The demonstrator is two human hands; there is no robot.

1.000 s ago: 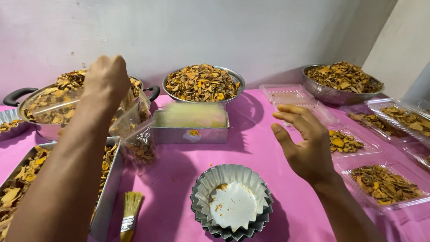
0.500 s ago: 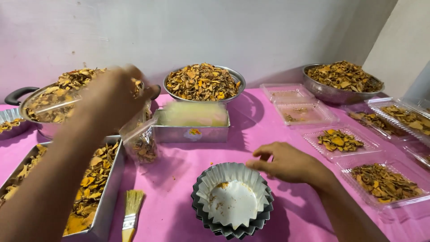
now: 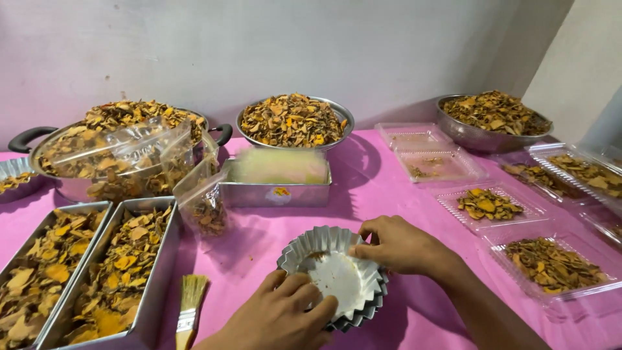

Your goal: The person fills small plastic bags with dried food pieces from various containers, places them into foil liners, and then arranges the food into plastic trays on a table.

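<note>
A stack of fluted metal moulds [image 3: 310, 245] sits on the pink tablecloth near the front, a white paper liner [image 3: 337, 279] inside the top one. My left hand [image 3: 285, 317] rests on the near rim, fingers touching the liner. My right hand [image 3: 398, 245] pinches the right rim of the top mould. A small clear bag of dried orange-brown chips [image 3: 204, 207] stands left of the moulds, with nothing holding it.
Two steel trays of chips [image 3: 139, 275] lie front left, a brush [image 3: 189, 304] beside them. A pot [image 3: 123, 152], a bowl [image 3: 293, 120] and another bowl [image 3: 492, 116] stand at the back. A steel box [image 3: 275, 181] sits mid-table. Clear plastic trays [image 3: 551, 266] line the right.
My left hand let go of the clear bag near the pot and came down to the moulds. My right hand dropped from mid-air onto the mould's right rim.
</note>
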